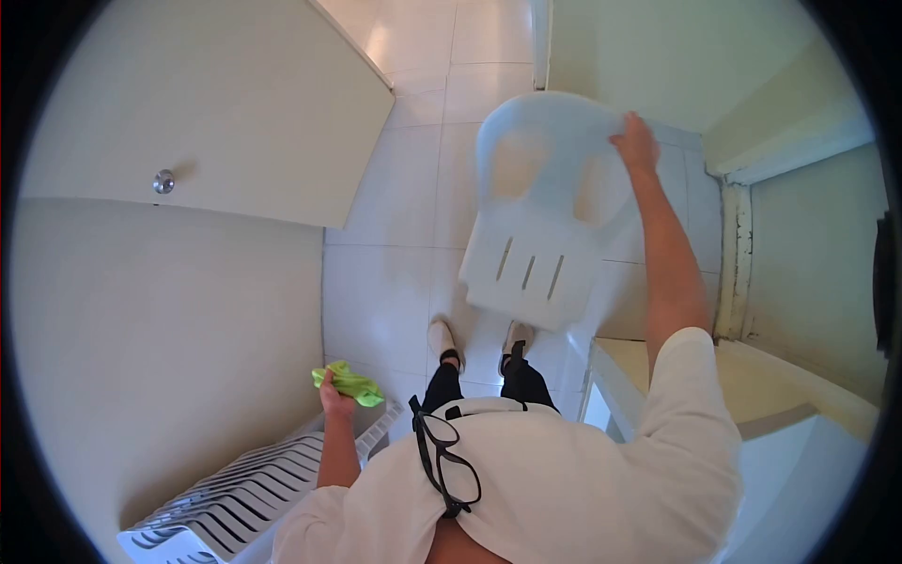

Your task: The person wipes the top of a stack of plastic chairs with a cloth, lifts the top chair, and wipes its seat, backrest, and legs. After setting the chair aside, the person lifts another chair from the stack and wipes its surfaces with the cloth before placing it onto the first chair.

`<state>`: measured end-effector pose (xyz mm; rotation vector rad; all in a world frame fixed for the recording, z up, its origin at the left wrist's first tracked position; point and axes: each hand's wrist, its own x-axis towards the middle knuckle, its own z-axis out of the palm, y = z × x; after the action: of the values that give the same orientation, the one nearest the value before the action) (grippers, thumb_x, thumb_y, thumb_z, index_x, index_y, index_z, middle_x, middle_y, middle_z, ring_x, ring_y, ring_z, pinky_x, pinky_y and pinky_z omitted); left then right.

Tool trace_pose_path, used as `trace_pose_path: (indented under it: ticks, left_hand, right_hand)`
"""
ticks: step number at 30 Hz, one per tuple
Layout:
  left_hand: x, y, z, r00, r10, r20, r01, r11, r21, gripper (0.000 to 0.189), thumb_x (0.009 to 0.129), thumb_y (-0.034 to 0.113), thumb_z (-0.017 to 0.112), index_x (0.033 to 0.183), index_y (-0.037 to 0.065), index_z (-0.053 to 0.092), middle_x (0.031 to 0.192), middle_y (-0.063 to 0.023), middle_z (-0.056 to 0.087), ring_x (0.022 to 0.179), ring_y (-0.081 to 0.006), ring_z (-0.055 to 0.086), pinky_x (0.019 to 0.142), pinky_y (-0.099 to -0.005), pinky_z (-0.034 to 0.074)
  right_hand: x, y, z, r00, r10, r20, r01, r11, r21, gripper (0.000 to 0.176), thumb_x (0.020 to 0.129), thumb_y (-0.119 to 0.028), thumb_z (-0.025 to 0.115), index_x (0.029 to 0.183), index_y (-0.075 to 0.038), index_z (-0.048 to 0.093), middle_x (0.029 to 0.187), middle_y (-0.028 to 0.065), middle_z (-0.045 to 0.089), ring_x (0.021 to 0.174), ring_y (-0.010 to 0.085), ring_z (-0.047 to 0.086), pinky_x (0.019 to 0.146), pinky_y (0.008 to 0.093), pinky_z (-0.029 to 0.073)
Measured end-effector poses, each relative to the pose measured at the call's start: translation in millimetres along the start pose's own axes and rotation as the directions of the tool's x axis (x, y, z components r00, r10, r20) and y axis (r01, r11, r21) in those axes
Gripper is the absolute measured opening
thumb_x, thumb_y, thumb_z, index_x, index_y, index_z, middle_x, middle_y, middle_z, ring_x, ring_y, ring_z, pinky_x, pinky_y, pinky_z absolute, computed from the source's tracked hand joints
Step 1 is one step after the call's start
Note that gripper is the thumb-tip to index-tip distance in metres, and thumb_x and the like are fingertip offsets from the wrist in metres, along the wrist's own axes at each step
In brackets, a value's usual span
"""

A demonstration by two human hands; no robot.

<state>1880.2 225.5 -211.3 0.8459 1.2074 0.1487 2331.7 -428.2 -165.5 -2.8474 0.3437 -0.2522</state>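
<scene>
A white plastic chair point(526, 268) with three slots in its seat stands on the tiled floor in front of my feet. My right hand point(639, 146) is closed on the upper right edge of its backrest, with the arm stretched out; the grip is slightly blurred. At the lower left, my left hand point(336, 399) holds a crumpled bright green cloth point(352, 383), fingers wrapped round it. That hand is over the end of a white slatted plastic rack, well apart from the chair.
White slatted rack point(244, 479) stands along the left wall. A door with a round knob point(163, 181) is at upper left. To the right are a shelf unit point(676, 376) and a door frame point(735, 254). Eyeglasses point(446, 461) hang from my shirt collar.
</scene>
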Motion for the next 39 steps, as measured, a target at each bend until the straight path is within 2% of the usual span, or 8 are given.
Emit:
trace_pose_path:
  ticks: [6, 11, 13, 15, 19, 24, 28, 39]
  left_hand:
    - [9.9, 12.6, 81.3, 0.957, 0.016, 0.289, -0.022, 1.000, 0.019, 0.039, 0.097, 0.031, 0.049, 0.124, 0.003, 0.051, 0.119, -0.0105, 0.057, 0.113, -0.0279, 0.052, 0.101, -0.0441, 0.039]
    - [13.3, 21.1, 176.2, 0.797, -0.141, 0.587, -0.063, 0.948, 0.313, 0.041, 0.096, 0.031, 0.051, 0.124, 0.001, 0.050, 0.117, -0.0090, 0.058, 0.111, -0.0243, 0.053, 0.101, -0.0383, 0.038]
    - [41.5, 22.9, 200.9, 0.773, -0.311, 0.553, -0.265, 0.634, 0.727, 0.042, 0.095, 0.030, 0.052, 0.124, 0.001, 0.050, 0.116, -0.0072, 0.058, 0.110, -0.0197, 0.052, 0.099, -0.0339, 0.037]
    - [32.1, 32.3, 241.9, 0.699, -0.385, 0.603, -0.380, 0.514, 0.769, 0.045, 0.094, 0.029, 0.054, 0.128, 0.000, 0.049, 0.117, -0.0061, 0.058, 0.109, -0.0160, 0.051, 0.098, -0.0303, 0.037]
    - [-5.8, 63.1, 307.3, 0.448, -0.545, 0.709, -0.532, 0.475, 0.701, 0.048, 0.096, 0.026, 0.052, 0.135, 0.000, 0.043, 0.128, -0.0083, 0.055, 0.118, -0.0159, 0.047, 0.101, -0.0298, 0.034]
    - [14.4, 139.2, 322.9, 0.318, -0.593, 0.740, -0.693, 0.387, 0.608, 0.057, 0.095, 0.028, 0.054, 0.143, 0.004, 0.035, 0.136, -0.0090, 0.048, 0.126, -0.0170, 0.042, 0.106, -0.0323, 0.030]
    - [78.3, 210.1, 297.1, 0.469, -0.509, 0.721, -0.615, 0.398, 0.681, 0.058, 0.095, 0.032, 0.053, 0.140, -0.001, 0.037, 0.133, -0.0102, 0.050, 0.124, -0.0176, 0.044, 0.106, -0.0325, 0.031]
    - [123.6, 286.4, 360.1, 0.522, 0.037, 0.852, -0.708, 0.576, 0.408, 0.072, 0.091, 0.046, 0.055, 0.134, -0.010, 0.041, 0.134, -0.0217, 0.047, 0.127, -0.0265, 0.042, 0.107, -0.0337, 0.030]
  right_hand:
    - [23.1, 34.0, -13.2, 0.881, 0.442, -0.171, -0.455, 0.889, -0.049, 0.045, 0.080, -0.018, 0.063, 0.122, -0.011, 0.049, 0.122, 0.0132, 0.052, 0.115, 0.0314, 0.052, 0.082, 0.0517, 0.049]
    - [-47.0, -24.8, -7.8, 0.988, 0.148, -0.051, -0.145, 0.988, 0.062, 0.052, 0.078, -0.014, 0.061, 0.128, -0.009, 0.049, 0.118, 0.0193, 0.053, 0.105, 0.0373, 0.054, 0.087, 0.0523, 0.045]
    - [-90.4, -41.5, 74.8, 0.998, -0.053, 0.036, 0.039, 0.950, 0.310, 0.050, 0.076, -0.017, 0.064, 0.124, -0.005, 0.054, 0.114, 0.0222, 0.057, 0.108, 0.0360, 0.054, 0.088, 0.0455, 0.046]
    - [-133.4, -101.9, 91.6, 0.712, -0.068, 0.699, -0.405, 0.773, 0.488, 0.067, 0.077, -0.038, 0.072, 0.130, -0.005, 0.048, 0.121, 0.0200, 0.055, 0.109, 0.0291, 0.053, 0.073, 0.0431, 0.051]
    - [-196.5, -229.6, 48.9, 0.168, -0.182, 0.969, -0.981, 0.062, 0.182, 0.071, 0.081, -0.046, 0.068, 0.134, -0.008, 0.041, 0.124, 0.0158, 0.051, 0.111, 0.0302, 0.053, 0.082, 0.0493, 0.049]
    - [-186.4, -340.6, 63.2, 0.574, -0.241, 0.783, -0.793, 0.075, 0.604, 0.038, 0.087, -0.017, 0.061, 0.122, -0.006, 0.052, 0.111, 0.0105, 0.059, 0.102, 0.0225, 0.059, 0.085, 0.0413, 0.049]
    - [-154.8, -396.3, 64.0, 0.786, -0.057, 0.616, -0.604, 0.146, 0.784, 0.028, 0.086, -0.006, 0.060, 0.115, -0.005, 0.056, 0.107, 0.0076, 0.060, 0.092, 0.0185, 0.060, 0.081, 0.0321, 0.048]
    - [-104.6, -441.3, 77.7, 0.965, -0.017, 0.263, -0.243, 0.328, 0.913, 0.025, 0.082, -0.007, 0.067, 0.105, -0.003, 0.060, 0.085, 0.0010, 0.061, 0.076, 0.0098, 0.055, 0.069, 0.0266, 0.046]
